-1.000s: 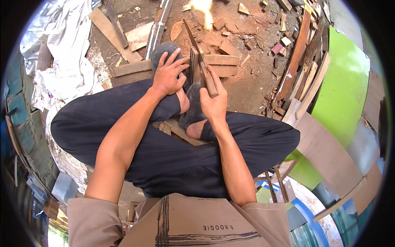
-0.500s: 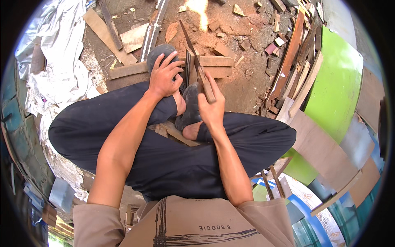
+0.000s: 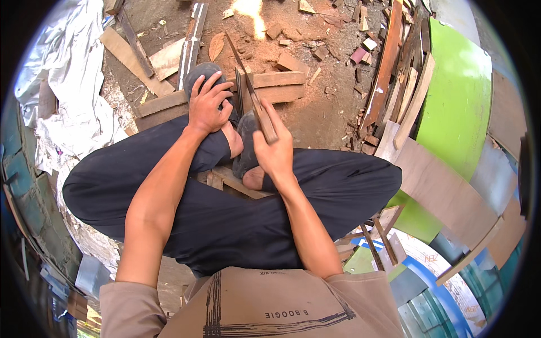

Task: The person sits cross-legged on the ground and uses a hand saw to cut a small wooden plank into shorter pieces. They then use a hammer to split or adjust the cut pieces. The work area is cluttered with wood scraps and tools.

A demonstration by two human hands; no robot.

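Observation:
My right hand (image 3: 275, 147) is closed around the wooden handle of a handsaw (image 3: 253, 92). The saw's narrow dark blade points away from me and tilts a little left. It crosses beside dark upright strips of wood (image 3: 243, 93) that stand between my feet against a thick wooden block (image 3: 276, 83). Whether its teeth touch the wood is hard to make out. My left hand (image 3: 208, 108) lies over the dark shoe (image 3: 202, 76) on my left foot, fingers spread, the fingertips close to the strips. My right shoe (image 3: 245, 141) is next to the saw handle.
Wood offcuts (image 3: 289, 62) and reddish sawdust lie on the dirt ahead. Long boards (image 3: 386, 73) are stacked on the right beside a bright green panel (image 3: 453, 101). Planks (image 3: 132, 61) lie at the far left, next to a crumpled white sheet (image 3: 67, 79).
The whole view has shifted, so the scene sits further left. Against the wood, the saw and my right hand have come slightly toward me. My left hand stays on the shoe.

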